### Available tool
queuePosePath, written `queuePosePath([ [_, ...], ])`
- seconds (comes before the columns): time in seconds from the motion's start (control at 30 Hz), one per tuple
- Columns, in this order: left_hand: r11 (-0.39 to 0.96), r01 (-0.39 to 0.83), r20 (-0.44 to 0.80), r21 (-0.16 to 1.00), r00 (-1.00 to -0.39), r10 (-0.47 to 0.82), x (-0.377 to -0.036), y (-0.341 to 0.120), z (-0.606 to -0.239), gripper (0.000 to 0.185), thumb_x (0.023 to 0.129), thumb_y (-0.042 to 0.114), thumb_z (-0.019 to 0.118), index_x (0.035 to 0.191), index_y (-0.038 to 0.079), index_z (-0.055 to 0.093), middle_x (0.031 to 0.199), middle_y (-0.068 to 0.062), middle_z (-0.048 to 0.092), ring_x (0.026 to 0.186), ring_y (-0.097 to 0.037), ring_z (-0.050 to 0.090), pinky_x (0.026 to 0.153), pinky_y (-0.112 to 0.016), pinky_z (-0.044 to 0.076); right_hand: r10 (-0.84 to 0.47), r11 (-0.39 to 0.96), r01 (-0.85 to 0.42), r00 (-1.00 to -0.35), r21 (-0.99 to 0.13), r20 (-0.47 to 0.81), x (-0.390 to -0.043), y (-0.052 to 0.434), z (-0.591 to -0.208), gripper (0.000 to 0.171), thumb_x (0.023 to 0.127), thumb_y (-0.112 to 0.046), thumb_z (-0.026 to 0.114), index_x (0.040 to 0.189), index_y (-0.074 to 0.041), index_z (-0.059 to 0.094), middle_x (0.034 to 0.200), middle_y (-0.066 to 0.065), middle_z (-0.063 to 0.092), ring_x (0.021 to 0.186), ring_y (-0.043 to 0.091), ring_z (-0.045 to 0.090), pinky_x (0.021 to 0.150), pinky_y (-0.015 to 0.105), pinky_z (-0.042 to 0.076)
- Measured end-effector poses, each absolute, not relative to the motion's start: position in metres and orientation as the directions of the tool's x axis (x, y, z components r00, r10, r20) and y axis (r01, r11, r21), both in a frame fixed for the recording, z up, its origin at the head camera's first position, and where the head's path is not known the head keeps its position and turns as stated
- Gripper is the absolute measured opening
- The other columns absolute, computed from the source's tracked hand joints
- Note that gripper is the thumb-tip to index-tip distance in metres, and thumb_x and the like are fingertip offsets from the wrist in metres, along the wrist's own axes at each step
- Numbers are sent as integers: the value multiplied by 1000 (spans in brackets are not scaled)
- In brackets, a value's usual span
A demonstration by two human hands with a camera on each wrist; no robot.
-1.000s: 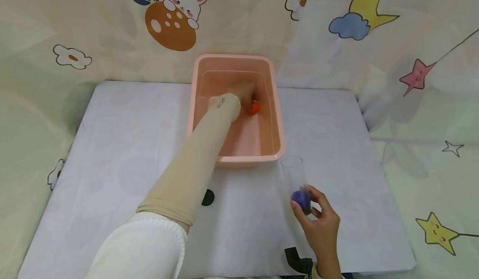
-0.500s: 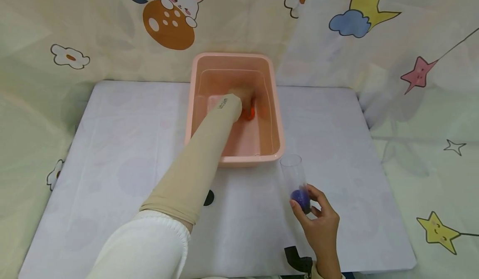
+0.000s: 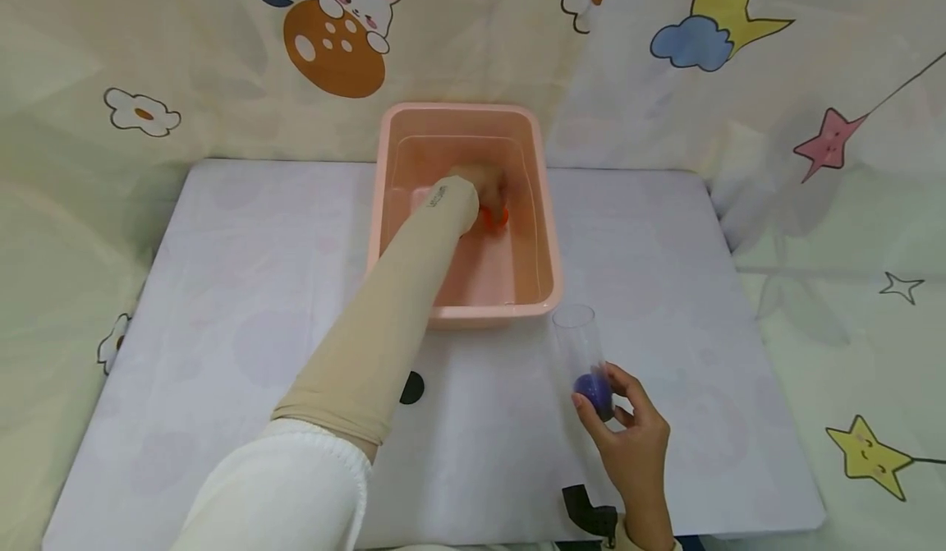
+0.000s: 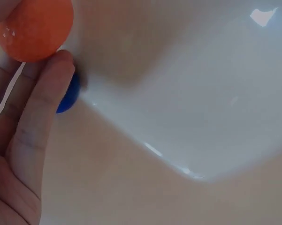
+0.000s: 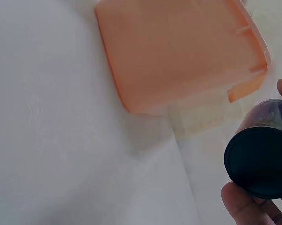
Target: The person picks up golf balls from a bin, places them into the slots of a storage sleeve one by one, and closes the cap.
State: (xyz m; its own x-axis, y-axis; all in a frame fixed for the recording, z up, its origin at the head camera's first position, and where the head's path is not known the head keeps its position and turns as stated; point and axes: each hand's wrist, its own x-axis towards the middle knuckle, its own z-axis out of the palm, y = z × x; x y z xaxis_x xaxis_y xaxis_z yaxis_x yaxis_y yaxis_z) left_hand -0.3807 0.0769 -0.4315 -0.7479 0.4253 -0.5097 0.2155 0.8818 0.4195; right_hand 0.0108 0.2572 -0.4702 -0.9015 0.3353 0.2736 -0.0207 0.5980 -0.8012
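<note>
Holds orange ball [image 4: 37, 28] with left hand [image 4: 24, 140] inside pink tub [image 3: 493, 313], near blue ball [image 4: 72, 94]. Grips clear tube [image 3: 577, 347] containing purple ball [image 3: 594, 392] with right hand [image 3: 632, 436].

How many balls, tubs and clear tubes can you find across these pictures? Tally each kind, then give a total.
Balls: 3 (orange ball, partly hidden blue ball, purple ball)
Tubs: 1 (pink tub)
Tubes: 1 (clear tube)
Total: 5 visible

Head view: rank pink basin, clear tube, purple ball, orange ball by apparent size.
1. Pink basin
2. Clear tube
3. Purple ball and orange ball: unsure, the latter is partly hidden.
</note>
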Motion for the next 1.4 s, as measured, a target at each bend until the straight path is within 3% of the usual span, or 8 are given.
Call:
queuePosePath([
  [0.17, 870, 261, -483, 418, -747, 456, -379, 77, -418, 17, 82, 20, 87, 87, 16, 72, 75, 5, 67, 81, -17, 58, 65, -32, 48, 334, 593, -24, -902, -805, 273, 12, 256, -469, 52, 81, 4, 90, 129, 5, 72, 111, 21, 78, 101, -11, 59, 78, 5, 50],
  [0.37, 834, 264, -465, 485, -730, 501, -378, 72, -402, 22, 78, 13, 82, 77, 14, 60, 70, 4, 50, 72, -15, 44, 63, -29, 37, 329, 595, -33, -902, -803, 281, 13, 255, -468, 52, 81, 5, 90, 130, 5, 71, 112, 20, 78, 102, -11, 59, 79, 4, 50],
  [0.5, 813, 294, -459, 503, -706, 540, -372, 68, -387, 22, 80, 14, 80, 78, 13, 58, 71, 3, 49, 73, -14, 46, 65, -29, 39, 326, 590, -43, -901, -806, 287, 14, 255, -467, 53, 80, 5, 90, 130, 4, 72, 112, 21, 78, 102, -11, 59, 79, 4, 50],
  [0.73, 788, 329, -441, 520, -687, 577, -362, 64, -366, 19, 84, 15, 79, 99, 14, 67, 83, 2, 64, 85, -15, 57, 81, -31, 51, 323, 591, -49, -900, -805, 291, 15, 253, -464, 52, 81, 5, 90, 130, 5, 72, 111, 20, 78, 101, -11, 59, 79, 4, 49],
  [1.03, 746, 364, -417, 557, -655, 631, -351, 57, -347, 26, 86, 12, 76, 111, 9, 68, 96, -3, 67, 88, -19, 60, 81, -29, 51, 312, 592, -64, -901, -804, 302, 17, 250, -463, 53, 80, 5, 90, 129, 5, 71, 111, 21, 77, 102, -12, 59, 80, 4, 49],
  [1.27, 726, 377, -382, 575, -661, 646, -338, 44, -338, 15, 85, 14, 74, 99, 10, 70, 86, 0, 60, 87, -16, 52, 74, -29, 44, 298, 595, -75, -904, -800, 306, 17, 247, -460, 53, 80, 5, 91, 129, 5, 71, 111, 21, 78, 102, -11, 59, 80, 4, 49],
  [1.4, 706, 414, -347, 575, -658, 668, -330, 37, -332, 14, 86, 15, 75, 98, 10, 71, 95, 0, 62, 91, -17, 52, 77, -30, 45, 293, 598, -82, -904, -797, 313, 16, 246, -457, 53, 80, 5, 91, 130, 5, 71, 111, 21, 77, 102, -11, 59, 79, 4, 49],
])
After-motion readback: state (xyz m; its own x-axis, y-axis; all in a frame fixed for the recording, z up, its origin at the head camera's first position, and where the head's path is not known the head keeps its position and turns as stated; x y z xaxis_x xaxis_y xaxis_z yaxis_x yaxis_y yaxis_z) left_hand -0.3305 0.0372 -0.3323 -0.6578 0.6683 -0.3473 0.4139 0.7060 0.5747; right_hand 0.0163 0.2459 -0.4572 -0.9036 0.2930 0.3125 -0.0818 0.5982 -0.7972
